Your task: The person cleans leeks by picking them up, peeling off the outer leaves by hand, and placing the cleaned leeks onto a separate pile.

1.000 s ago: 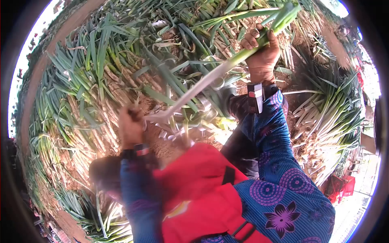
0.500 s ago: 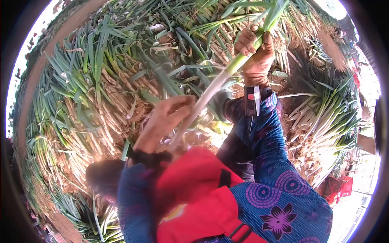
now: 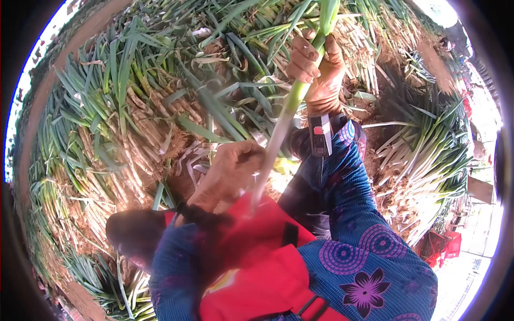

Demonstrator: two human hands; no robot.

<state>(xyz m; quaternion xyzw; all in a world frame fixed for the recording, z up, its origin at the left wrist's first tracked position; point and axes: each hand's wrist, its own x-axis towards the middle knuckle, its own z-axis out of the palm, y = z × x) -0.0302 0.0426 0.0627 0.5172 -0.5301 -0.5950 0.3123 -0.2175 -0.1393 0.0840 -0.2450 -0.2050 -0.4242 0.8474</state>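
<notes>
One long leek (image 3: 287,113) slants down across the middle of the head view, its green leaves at the top and its white end low over the red apron. My right hand (image 3: 317,69) is wrapped round its green upper part, palm up. My left hand (image 3: 235,170) is beside the white shaft with curled fingers pressed together. Whatever those fingers may hold is hidden and too small to name.
Heaped leeks (image 3: 128,123) with roots and soil cover the ground at left. Another pile (image 3: 423,155) lies at right, and more leeks lie beyond my hands. A red crate (image 3: 452,244) stands at the lower right edge.
The leek has swung more upright, its lower end now over the apron. My right hand has shifted left with it. My left hand has come up from the lower left, and its fingers have curled in.
</notes>
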